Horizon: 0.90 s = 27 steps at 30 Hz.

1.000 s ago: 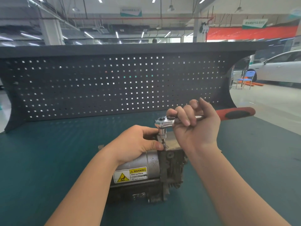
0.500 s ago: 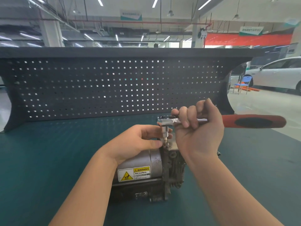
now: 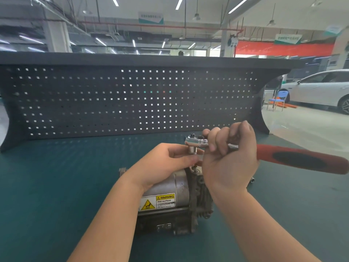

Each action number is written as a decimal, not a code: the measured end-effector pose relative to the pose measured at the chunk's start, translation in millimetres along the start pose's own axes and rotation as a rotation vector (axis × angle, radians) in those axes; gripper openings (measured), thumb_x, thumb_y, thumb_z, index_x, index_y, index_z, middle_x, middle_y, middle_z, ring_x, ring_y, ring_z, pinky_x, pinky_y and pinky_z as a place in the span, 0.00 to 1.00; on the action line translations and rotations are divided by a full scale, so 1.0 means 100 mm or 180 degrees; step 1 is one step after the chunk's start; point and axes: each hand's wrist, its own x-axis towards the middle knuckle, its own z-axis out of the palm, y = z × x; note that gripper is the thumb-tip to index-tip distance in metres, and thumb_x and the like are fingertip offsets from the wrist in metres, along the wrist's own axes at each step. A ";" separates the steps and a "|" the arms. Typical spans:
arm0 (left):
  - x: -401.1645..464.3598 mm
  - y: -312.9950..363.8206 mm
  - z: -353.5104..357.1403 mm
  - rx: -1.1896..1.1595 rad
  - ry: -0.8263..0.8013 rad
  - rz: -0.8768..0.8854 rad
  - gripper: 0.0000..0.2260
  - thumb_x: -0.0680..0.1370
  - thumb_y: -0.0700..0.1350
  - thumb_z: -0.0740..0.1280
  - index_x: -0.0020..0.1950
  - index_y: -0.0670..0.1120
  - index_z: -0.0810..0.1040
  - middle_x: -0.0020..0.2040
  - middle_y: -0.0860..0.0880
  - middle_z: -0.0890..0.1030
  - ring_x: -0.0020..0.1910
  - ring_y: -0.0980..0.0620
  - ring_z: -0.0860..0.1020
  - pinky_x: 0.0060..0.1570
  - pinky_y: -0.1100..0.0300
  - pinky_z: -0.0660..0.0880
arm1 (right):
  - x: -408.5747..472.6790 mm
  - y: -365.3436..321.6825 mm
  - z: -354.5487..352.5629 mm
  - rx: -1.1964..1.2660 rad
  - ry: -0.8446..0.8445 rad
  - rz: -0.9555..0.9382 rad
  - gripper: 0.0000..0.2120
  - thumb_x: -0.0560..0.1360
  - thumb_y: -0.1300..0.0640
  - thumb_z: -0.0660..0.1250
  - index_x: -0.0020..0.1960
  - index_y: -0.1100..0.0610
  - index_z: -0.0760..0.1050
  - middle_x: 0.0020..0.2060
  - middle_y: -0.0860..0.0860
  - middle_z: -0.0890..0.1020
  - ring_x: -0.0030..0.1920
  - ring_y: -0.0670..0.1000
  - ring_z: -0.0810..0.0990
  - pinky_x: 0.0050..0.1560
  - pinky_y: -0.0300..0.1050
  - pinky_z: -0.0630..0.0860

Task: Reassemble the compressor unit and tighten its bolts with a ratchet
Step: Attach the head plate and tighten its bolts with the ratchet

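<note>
The compressor unit, a grey metal cylinder with a yellow hot-surface warning label, lies on the green bench mat. A ratchet with a chrome head and a red and black handle stands over its top, socket pointing down at a bolt I cannot see clearly. My right hand grips the ratchet's chrome shank just behind the head. My left hand rests on the cylinder and pinches the socket between thumb and fingers. The handle sticks out to the right.
A dark perforated back panel closes off the far edge of the bench. A small loose metal socket lies on the mat right of my right wrist. Beyond the bench at the right are a white car and a blue chair.
The ratchet handle has swung clockwise, from pointing right and slightly away to pointing right and toward me. Both hands keep their hold; the head stays over the same bolt.
</note>
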 end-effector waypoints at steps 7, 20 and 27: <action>0.00 -0.02 0.00 0.0007 0.0103 -0.0009 0.10 0.75 0.48 0.70 0.56 0.50 0.84 0.54 0.53 0.85 0.57 0.57 0.81 0.60 0.67 0.74 | -0.07 0.05 0.06 -0.0647 -0.0569 -0.0565 0.19 0.77 0.64 0.53 0.28 0.51 0.63 0.20 0.47 0.62 0.23 0.51 0.59 0.34 0.43 0.67; 0.20 0.13 -0.02 0.0126 -0.0002 -0.0290 0.07 0.74 0.53 0.72 0.44 0.51 0.86 0.41 0.48 0.86 0.42 0.55 0.82 0.41 0.70 0.75 | 0.43 -0.04 -0.10 0.0498 0.0556 0.1511 0.18 0.78 0.59 0.55 0.29 0.54 0.63 0.22 0.48 0.55 0.22 0.49 0.55 0.33 0.43 0.74; 0.15 -0.06 0.05 -0.0379 0.0273 0.0211 0.07 0.72 0.48 0.74 0.48 0.49 0.85 0.45 0.47 0.86 0.46 0.52 0.84 0.49 0.62 0.79 | 0.62 0.02 -0.06 0.0656 0.0106 0.2684 0.19 0.76 0.61 0.56 0.26 0.57 0.65 0.18 0.46 0.58 0.18 0.46 0.58 0.33 0.42 0.72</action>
